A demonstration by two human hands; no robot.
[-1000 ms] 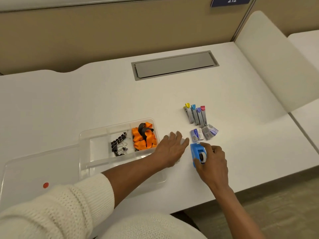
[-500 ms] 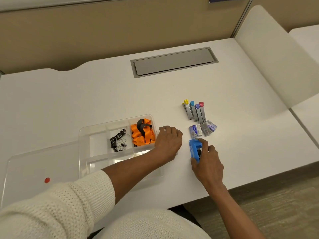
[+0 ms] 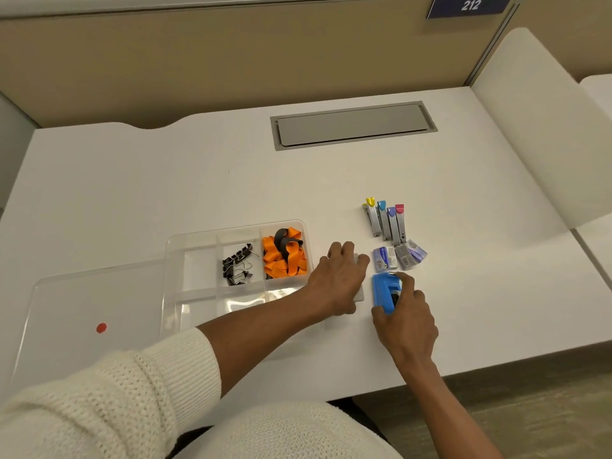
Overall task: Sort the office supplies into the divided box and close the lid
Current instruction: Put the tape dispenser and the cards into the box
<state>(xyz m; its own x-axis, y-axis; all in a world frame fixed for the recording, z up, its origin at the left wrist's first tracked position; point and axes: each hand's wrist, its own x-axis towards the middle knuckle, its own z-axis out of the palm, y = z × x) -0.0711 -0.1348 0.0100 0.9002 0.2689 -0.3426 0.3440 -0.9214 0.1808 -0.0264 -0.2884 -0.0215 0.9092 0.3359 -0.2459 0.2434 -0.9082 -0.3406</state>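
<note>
The clear divided box [image 3: 238, 228] sits at the near left of the desk. One compartment holds black binder clips [image 3: 236, 265], and the one to their right holds orange bands [image 3: 284, 260]. The box's clear lid [image 3: 82, 299], marked with a red dot, lies open flat to the left. Just right of the box, my left hand [image 3: 337, 279] is curled over a flat white object [image 3: 359, 294], hiding most of it. My right hand [image 3: 407, 323] grips a blue plastic tool [image 3: 382, 289] on the desk. Beyond it lie several small staplers [image 3: 385, 220] and small staple boxes [image 3: 399, 256].
A grey cable hatch [image 3: 351, 125] is set into the desk at the back. A white panel [image 3: 536, 127] rises along the right side, and a tan partition [image 3: 231, 61] runs behind. The desk's front edge passes just under my right wrist.
My left hand's fingers have curled from flat to closed over the white object. My right hand has shifted its hold on the blue tool, turning it slightly. The view has tilted.
</note>
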